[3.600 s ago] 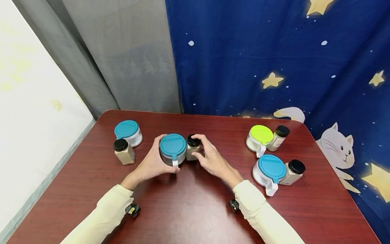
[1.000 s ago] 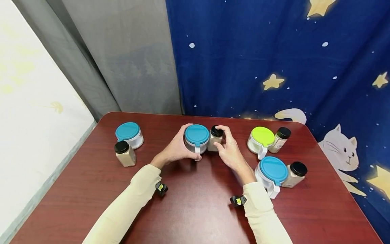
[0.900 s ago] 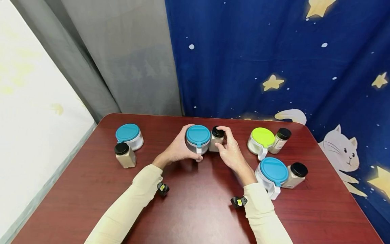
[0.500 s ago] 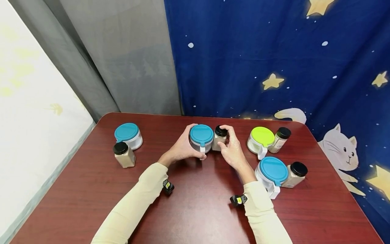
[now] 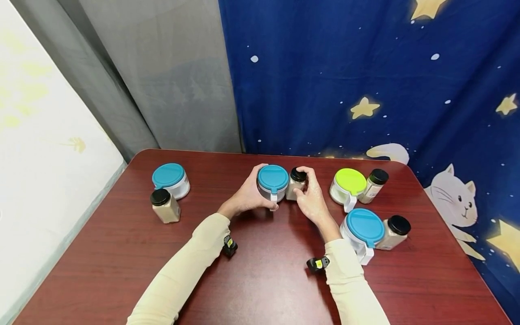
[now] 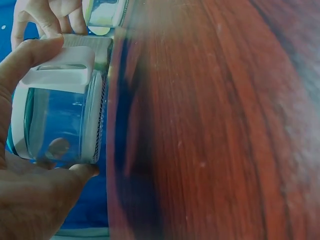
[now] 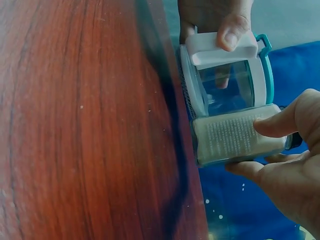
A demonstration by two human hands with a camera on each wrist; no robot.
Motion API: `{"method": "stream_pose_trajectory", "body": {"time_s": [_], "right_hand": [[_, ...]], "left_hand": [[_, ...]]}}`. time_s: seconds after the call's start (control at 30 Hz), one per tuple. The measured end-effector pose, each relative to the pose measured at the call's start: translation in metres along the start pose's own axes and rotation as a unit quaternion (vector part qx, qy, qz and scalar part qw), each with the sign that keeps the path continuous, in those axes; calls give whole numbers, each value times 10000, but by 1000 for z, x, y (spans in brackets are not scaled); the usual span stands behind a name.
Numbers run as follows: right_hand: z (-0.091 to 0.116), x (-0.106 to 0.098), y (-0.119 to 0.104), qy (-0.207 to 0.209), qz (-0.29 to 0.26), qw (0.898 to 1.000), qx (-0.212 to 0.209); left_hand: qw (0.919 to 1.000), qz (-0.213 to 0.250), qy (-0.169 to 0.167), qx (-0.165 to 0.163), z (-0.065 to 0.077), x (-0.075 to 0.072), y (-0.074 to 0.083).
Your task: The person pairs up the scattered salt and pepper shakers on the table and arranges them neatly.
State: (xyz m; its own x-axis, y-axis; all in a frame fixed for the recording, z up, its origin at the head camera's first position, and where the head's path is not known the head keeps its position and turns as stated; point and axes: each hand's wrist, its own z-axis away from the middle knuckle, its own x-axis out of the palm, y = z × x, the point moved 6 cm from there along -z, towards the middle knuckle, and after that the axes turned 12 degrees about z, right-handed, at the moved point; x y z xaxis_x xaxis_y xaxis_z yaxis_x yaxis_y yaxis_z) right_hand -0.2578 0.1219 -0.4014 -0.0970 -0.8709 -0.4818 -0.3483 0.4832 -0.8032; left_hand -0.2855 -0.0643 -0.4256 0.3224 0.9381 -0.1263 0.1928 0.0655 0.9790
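My left hand point(image 5: 250, 194) grips a clear seasoning jar point(image 5: 273, 180) with a blue lid and a white handle, thumb on the handle. In the left wrist view the jar point(image 6: 60, 120) shows see-through walls and fingers wrapped behind it. Pressed against the jar's right side stands a square spice bottle point(image 5: 295, 188) with a black cap and pale contents. My right hand point(image 5: 314, 201) holds this bottle between thumb and fingers. The right wrist view shows small print on the bottle point(image 7: 237, 135), its base close to the table.
At the table's left stand another blue-lidded jar point(image 5: 169, 177) and a black-capped bottle point(image 5: 165, 206). On the right are a green-lidded jar point(image 5: 350, 180) beside a bottle point(image 5: 373, 185), and a blue-lidded jar point(image 5: 364, 225) touching a bottle point(image 5: 393, 232). Curtains hang behind the table point(image 5: 260, 280).
Both hands have moved right, and slightly toward the back, with the blue-lidded jar and the spice bottle held side by side. The other jars and bottles stay where they were.
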Motion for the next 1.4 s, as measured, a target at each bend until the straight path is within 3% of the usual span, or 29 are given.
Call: {"method": "stream_pose_trajectory", "body": {"time_s": [0.63,1.07,1.4], "right_hand": [[-4,-9,14,237,132,9994,217],[-5,-12,30,586,19,9976,369],[-8,-10,33,324,48,9979,553]], "left_hand": [[9999,121,9,-55,-22,13,-11],[9996,203,-180,-32,-34,26,-17],[9994,195,-248,-145,-36,30,-23]]}}
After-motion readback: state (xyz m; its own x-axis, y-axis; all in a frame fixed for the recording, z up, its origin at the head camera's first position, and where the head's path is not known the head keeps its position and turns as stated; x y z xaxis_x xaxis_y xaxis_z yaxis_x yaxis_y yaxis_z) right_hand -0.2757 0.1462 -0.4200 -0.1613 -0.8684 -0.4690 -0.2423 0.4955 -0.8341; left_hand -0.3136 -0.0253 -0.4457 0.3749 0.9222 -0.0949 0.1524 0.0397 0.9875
